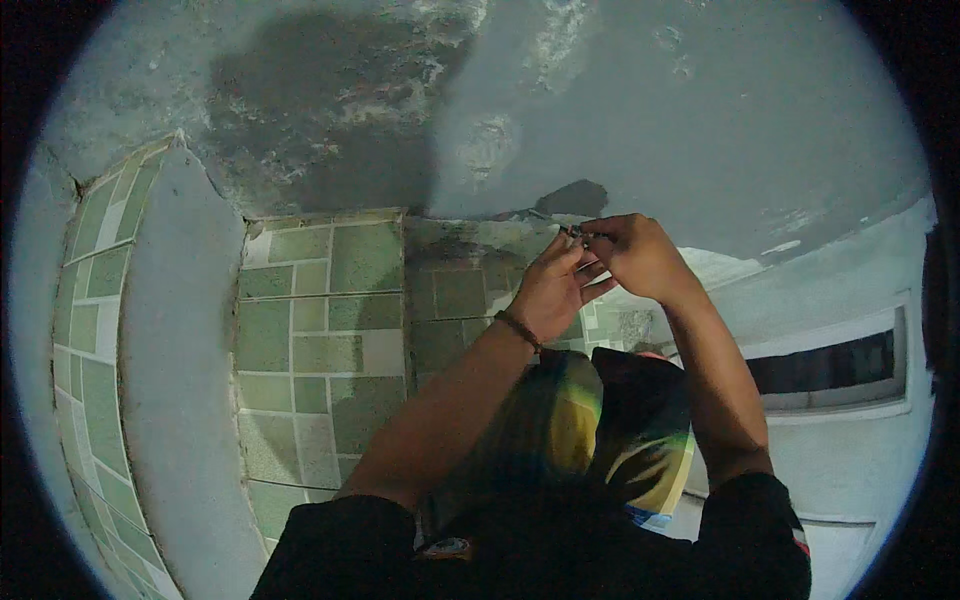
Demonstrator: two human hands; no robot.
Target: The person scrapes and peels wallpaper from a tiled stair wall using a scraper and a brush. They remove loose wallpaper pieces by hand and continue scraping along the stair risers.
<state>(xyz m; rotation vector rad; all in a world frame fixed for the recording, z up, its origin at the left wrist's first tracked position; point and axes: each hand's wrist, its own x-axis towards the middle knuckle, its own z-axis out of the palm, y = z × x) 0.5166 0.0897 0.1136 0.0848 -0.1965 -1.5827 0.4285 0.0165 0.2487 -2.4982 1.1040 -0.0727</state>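
Both my hands meet in front of me, close to the peeling wall. A small dark, metallic-looking object [572, 233] is pinched at the fingertips of my left hand [553, 290], too small to name. My right hand [640, 262] reaches in from the right, its thumb and forefinger closed at the same small object. Its other fingers curl below and partly hide the gap between the hands. A dark bracelet [518, 330] circles my left wrist.
A grey wall [680, 120] with flaking paint and a dark shadow rises ahead. Green and white tiles [300, 350] cover a step or ledge at left, beside a plain grey strip [180, 330]. At right is a pale panel with a dark recessed opening [825, 368].
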